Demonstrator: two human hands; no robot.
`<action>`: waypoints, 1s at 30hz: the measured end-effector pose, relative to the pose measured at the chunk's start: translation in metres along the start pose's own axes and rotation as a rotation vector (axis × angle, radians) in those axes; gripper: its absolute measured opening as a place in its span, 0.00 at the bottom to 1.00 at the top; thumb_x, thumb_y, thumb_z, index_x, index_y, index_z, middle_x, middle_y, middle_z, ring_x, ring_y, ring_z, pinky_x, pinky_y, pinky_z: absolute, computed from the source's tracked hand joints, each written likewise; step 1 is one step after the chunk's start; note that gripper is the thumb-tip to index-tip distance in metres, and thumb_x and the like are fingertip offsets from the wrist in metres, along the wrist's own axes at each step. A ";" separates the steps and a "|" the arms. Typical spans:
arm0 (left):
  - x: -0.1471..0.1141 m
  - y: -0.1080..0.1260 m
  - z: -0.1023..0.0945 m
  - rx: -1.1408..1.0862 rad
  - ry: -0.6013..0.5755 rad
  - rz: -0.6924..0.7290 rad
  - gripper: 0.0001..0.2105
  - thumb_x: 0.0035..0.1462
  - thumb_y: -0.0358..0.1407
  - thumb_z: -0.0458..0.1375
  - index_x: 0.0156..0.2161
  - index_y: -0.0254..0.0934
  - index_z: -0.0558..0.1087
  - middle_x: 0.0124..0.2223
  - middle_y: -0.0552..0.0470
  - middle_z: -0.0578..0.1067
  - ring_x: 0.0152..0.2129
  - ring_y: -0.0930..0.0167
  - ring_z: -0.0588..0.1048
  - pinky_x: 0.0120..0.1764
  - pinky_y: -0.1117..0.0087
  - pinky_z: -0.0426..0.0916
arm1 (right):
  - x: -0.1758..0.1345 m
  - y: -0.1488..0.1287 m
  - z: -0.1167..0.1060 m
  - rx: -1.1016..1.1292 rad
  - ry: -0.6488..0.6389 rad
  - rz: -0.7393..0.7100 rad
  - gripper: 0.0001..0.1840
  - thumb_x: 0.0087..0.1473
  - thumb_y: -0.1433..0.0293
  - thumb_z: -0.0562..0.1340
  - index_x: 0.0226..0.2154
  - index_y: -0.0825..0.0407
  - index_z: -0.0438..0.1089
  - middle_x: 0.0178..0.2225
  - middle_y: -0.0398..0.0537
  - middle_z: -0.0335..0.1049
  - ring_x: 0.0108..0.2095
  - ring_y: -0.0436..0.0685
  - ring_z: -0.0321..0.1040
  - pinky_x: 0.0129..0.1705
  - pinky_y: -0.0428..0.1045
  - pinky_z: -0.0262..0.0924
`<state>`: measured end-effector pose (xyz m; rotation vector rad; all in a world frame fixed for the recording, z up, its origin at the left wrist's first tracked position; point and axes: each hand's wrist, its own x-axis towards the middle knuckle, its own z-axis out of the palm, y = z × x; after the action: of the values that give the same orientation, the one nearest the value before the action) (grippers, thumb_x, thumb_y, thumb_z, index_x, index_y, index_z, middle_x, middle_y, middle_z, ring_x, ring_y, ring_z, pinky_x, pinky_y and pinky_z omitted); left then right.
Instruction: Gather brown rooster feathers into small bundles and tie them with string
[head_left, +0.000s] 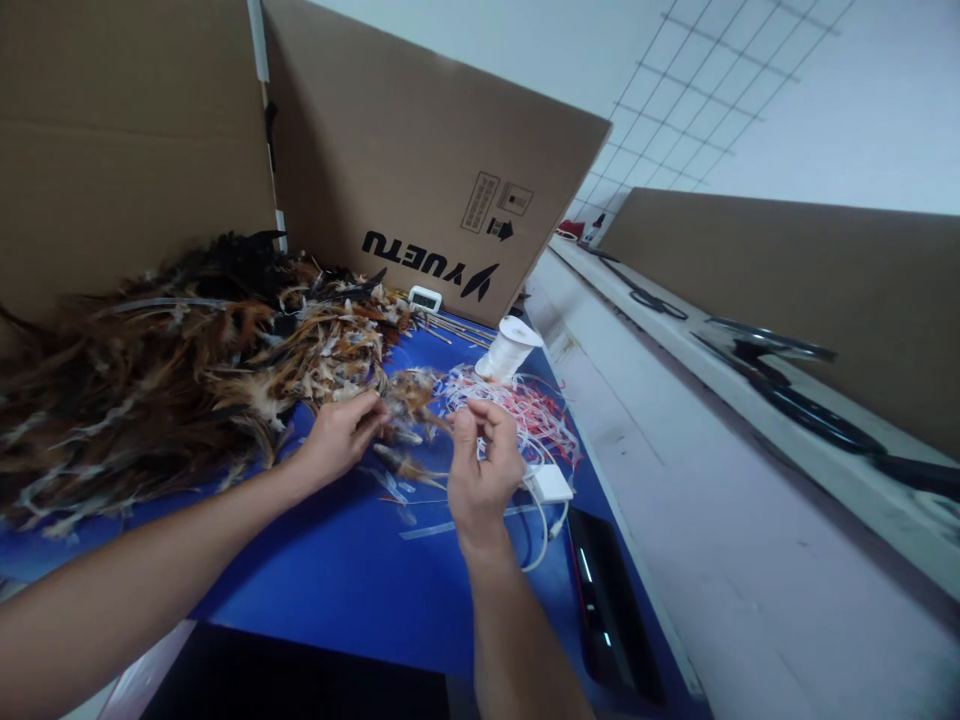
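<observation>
A brown, fluffy feather [414, 396] spans the gap between my hands above the blue table [322, 590]. My left hand [341, 435] is closed in a pinch at its downy left side, where greyish fluff shows by the fingertips. On the other side, my right hand [486, 470] has thumb and fingers closed on the feather's thin end, palm turned up. Below them a loose feather [405, 465] lies on the table, with clear plastic strips [427, 530] nearby. A big heap of brown, black and pale feathers [172, 370] lies left of my left hand.
Behind my right hand, a white spool [510, 348] stands among tangled white and red strands [540, 410]. A white adapter with cable [551, 484] and a black phone-like device [611, 605] lie right. Cardboard [420, 130] walls the back; a small display [425, 298] and sticks [461, 328] sit before it.
</observation>
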<state>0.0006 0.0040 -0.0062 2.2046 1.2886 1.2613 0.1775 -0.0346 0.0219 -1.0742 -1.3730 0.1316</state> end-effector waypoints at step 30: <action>0.012 -0.001 -0.008 -1.086 0.064 -0.408 0.16 0.45 0.40 0.69 0.26 0.34 0.66 0.21 0.55 0.73 0.11 0.81 0.64 0.15 0.80 0.58 | 0.007 0.011 0.002 -0.004 -0.395 0.181 0.05 0.54 0.72 0.58 0.32 0.50 0.70 0.30 0.43 0.72 0.33 0.53 0.68 0.37 0.48 0.61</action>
<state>-0.0037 0.0130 0.0038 1.0854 0.7026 1.3776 0.1835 -0.0229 0.0196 -1.2186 -1.6227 0.4960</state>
